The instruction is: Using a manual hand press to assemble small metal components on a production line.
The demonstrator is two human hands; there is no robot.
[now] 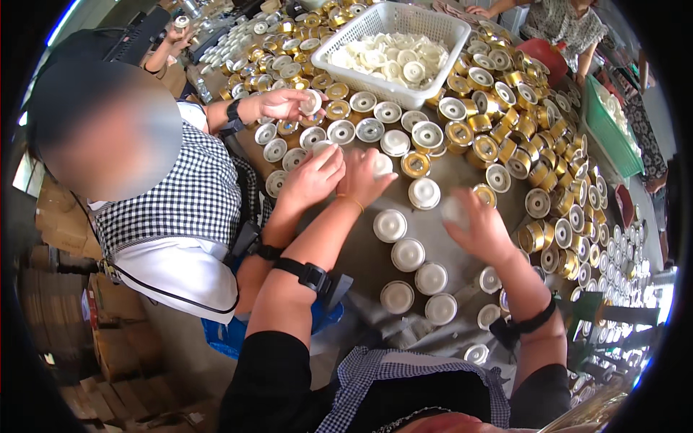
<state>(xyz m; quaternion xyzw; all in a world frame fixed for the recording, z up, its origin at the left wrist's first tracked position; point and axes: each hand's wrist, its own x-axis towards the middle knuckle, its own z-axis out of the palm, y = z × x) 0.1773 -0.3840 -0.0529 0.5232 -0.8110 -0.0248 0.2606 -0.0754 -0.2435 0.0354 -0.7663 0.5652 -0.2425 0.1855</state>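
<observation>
My left hand (363, 180) rests on the grey table (361, 249) with its fingers closed over a small white cap (383, 164). My right hand (482, 229) hovers further right and holds a blurred white cap (454, 210). Between and below my hands stand white-capped round tins (408, 254) in a loose group. One gold tin without a cap (416, 164) sits just right of my left hand.
A co-worker in a checked apron leans in at the left; one hand (312, 178) touches the table beside mine, the other (287, 105) holds a white cap. A white basket of caps (440, 25) stands at the back. Several gold tins (505, 108) crowd the right, by a green crate (610, 130).
</observation>
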